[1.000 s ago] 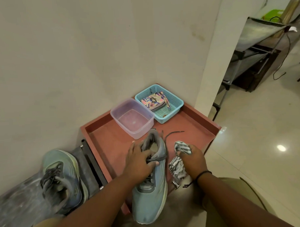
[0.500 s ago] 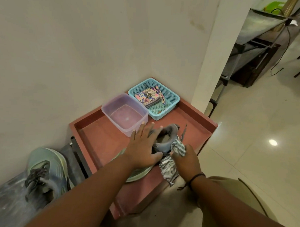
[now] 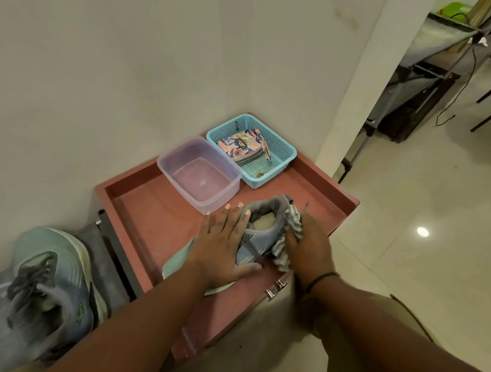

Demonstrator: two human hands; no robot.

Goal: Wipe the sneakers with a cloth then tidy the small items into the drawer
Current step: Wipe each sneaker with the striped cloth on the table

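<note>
A pale blue-grey sneaker (image 3: 265, 227) lies on its side in the open reddish drawer (image 3: 145, 214). My left hand (image 3: 224, 247) presses flat on its upper, fingers straight. My right hand (image 3: 307, 247) grips a striped grey-and-white cloth (image 3: 291, 226) against the heel side of the shoe. The second sneaker (image 3: 50, 287) stands on the grey surface left of the drawer. A blue mesh basket (image 3: 282, 154) at the drawer's back holds a floral pouch (image 3: 238, 145).
A clear plastic tub (image 3: 168, 166) sits at the back of the drawer beside the basket. The drawer's metal handle (image 3: 275, 287) sticks out at the front. A white wall lies behind; a metal rack (image 3: 418, 76) stands far right on glossy floor.
The sneaker has turned from pointing toward me to lying on its side across the drawer. My left hand flattened onto it, and my right hand brought the cloth onto its heel.
</note>
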